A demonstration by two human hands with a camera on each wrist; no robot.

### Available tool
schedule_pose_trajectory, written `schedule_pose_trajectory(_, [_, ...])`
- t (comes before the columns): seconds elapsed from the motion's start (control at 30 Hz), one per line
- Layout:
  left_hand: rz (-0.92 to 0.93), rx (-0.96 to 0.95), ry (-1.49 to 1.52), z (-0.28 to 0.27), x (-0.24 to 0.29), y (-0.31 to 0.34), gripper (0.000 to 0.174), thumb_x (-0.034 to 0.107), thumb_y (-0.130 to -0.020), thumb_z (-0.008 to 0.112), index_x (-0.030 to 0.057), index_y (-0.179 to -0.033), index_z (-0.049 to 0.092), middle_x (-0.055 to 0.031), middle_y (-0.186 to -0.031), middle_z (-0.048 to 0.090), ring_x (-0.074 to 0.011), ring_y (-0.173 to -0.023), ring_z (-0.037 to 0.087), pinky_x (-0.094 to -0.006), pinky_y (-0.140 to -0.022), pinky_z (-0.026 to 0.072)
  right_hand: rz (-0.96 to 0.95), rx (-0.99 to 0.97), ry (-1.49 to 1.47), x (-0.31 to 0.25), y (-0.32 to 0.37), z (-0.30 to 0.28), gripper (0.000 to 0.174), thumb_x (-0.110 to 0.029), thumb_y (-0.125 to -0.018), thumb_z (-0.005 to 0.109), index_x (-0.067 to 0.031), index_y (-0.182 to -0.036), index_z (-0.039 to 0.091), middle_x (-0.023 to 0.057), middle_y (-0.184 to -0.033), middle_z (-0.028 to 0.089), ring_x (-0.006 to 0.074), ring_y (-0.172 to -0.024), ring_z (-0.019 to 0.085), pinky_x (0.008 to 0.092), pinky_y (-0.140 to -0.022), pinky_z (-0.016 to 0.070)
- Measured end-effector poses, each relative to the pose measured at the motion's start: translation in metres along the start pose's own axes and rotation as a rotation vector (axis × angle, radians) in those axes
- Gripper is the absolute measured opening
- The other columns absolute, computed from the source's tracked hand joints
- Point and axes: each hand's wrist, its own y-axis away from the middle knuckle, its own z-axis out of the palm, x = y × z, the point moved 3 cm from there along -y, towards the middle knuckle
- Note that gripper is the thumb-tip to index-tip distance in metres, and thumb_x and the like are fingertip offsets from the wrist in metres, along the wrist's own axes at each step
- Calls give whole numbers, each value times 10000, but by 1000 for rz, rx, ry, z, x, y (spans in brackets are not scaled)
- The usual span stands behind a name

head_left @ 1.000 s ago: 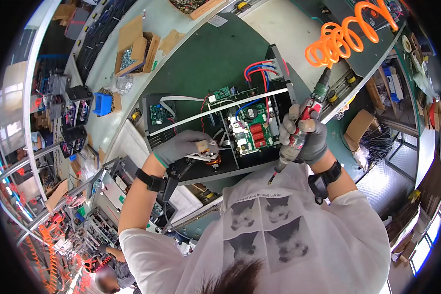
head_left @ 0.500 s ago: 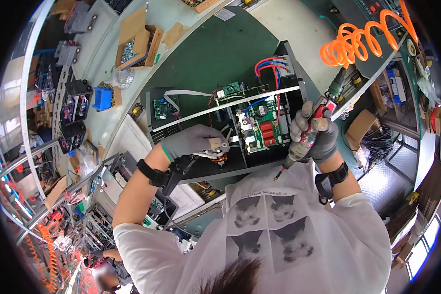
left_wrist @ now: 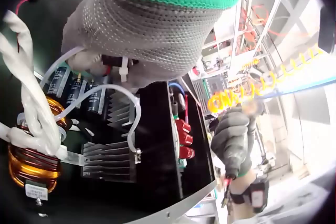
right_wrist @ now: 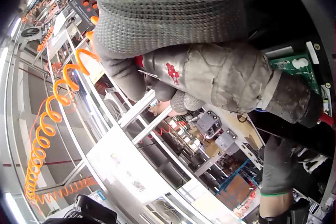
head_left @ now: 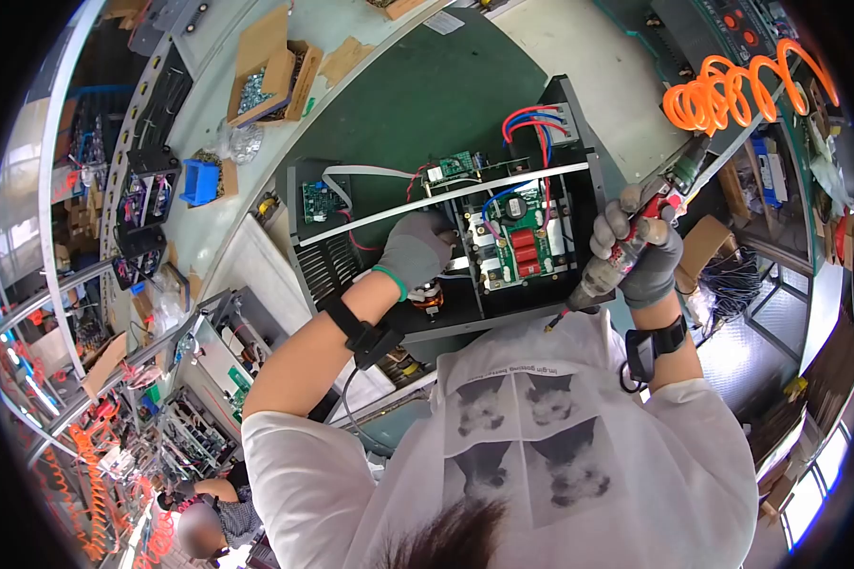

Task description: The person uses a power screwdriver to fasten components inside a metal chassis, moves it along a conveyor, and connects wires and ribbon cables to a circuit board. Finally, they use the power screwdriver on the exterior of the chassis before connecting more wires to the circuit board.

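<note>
My gloved left hand (head_left: 417,251) reaches down into an open black metal chassis (head_left: 593,190). In the left wrist view its fingers pinch a white-sleeved wire (left_wrist: 64,58) above dark cylindrical capacitors (left_wrist: 95,99); the wire's end is hidden by the glove. Below the hand are a copper-wound coil (left_wrist: 34,169) and a finned heat sink (left_wrist: 107,161). Another white-sleeved wire (left_wrist: 137,124) ends in a metal lug over the fins. My gloved right hand (head_left: 650,256) grips a taped air screwdriver (head_left: 603,277), its bit pointing down beside the chassis's front right corner.
An orange coiled hose (head_left: 721,95) runs from the screwdriver's rear. Inside the chassis, a green circuit board (head_left: 503,270) carries red components (head_left: 525,254). A cardboard box of small parts (head_left: 289,90) and a blue bin (head_left: 199,182) stand at left. Another person (head_left: 232,512) is at lower left.
My left hand has moved right and deeper into the chassis, away from above the coil. The right hand has shifted right with the screwdriver, and the hose has moved with it.
</note>
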Motion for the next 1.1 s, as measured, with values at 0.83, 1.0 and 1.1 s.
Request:
schedule_pose_trajectory(0.83, [284, 219, -442, -26, 4, 45, 237, 292, -836, 548, 71, -844, 634, -164, -783, 586, -337, -744, 596, -428, -668, 484, -8, -177, 8, 3, -11, -14, 308, -160, -692, 684, -59, -929, 516, 69, -702, 465, 218, -644, 463, 329, -553, 413])
schedule_pose_trajectory(1.0, [263, 269, -5, -5, -14, 40, 202, 290, -839, 574, 96, -865, 625, -153, -808, 582, -334, -773, 592, -428, -668, 477, -11, -209, -17, 3, -11, -15, 294, -153, -704, 674, -65, -930, 509, 57, -702, 442, 209, -643, 440, 320, -554, 397])
schedule_pose_trajectory(1.1, [195, 242, 120, -1, -14, 34, 166, 243, -817, 593, 81, -848, 615, -168, -806, 573, -349, -773, 577, -442, -679, 475, -11, -238, -23, 3, -11, -17, 279, -153, -715, 667, -69, -923, 501, 59, -703, 441, 208, -632, 434, 322, -544, 389])
